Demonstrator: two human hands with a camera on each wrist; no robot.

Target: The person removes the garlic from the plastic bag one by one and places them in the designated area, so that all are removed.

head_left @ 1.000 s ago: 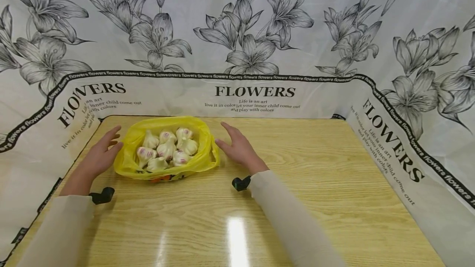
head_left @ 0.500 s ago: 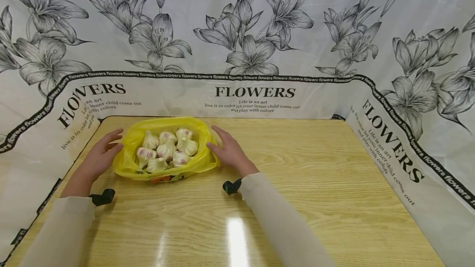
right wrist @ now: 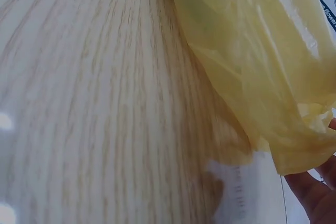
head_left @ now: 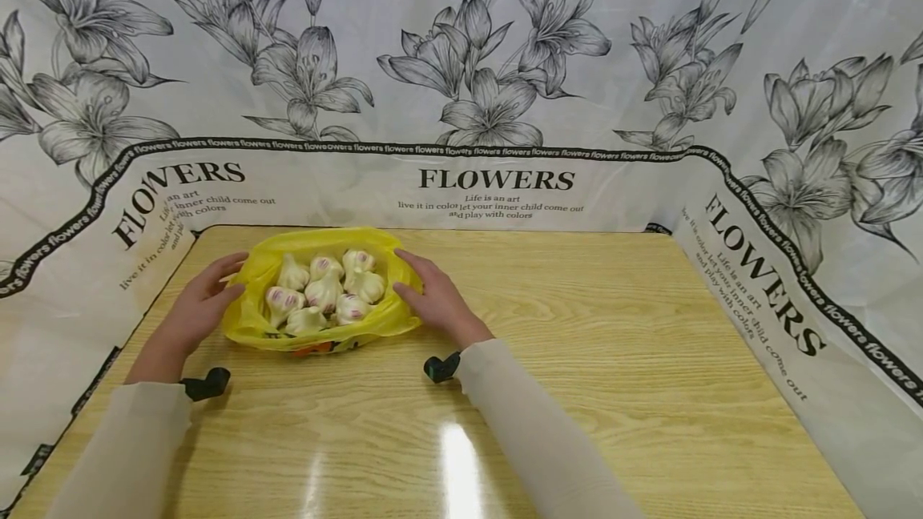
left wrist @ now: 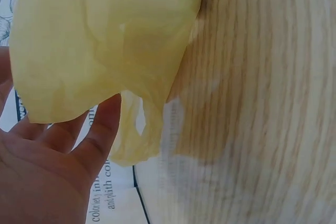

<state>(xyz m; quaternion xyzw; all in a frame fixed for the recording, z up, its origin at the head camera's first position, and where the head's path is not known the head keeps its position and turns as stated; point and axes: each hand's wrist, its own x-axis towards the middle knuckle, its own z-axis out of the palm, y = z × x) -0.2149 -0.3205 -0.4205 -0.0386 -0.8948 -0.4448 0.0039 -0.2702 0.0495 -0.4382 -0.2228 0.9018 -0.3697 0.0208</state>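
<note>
Yellow crinkly bag (head_left: pixel 252 319) of lumpy garlic (head_left: pixel 324 291) — left hand (head_left: pixel 198 308), right hand (head_left: pixel 436 300) flat-fingered against it

I see a wooden table (head_left: pixel 613 359) with glare on its near part. A white cloth (head_left: pixel 505 62) printed with grey lilies and the word FLOWERS stands round it at the back and both sides.

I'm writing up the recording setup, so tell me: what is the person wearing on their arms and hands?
Both arms are covered by long, plain, pale beige sleeves, the left sleeve and the right sleeve, ending at the wrists. The left hand and right hand are bare, with no gloves, and no rings show. A small black device sits at each wrist: one at the left, one at the right.
</note>
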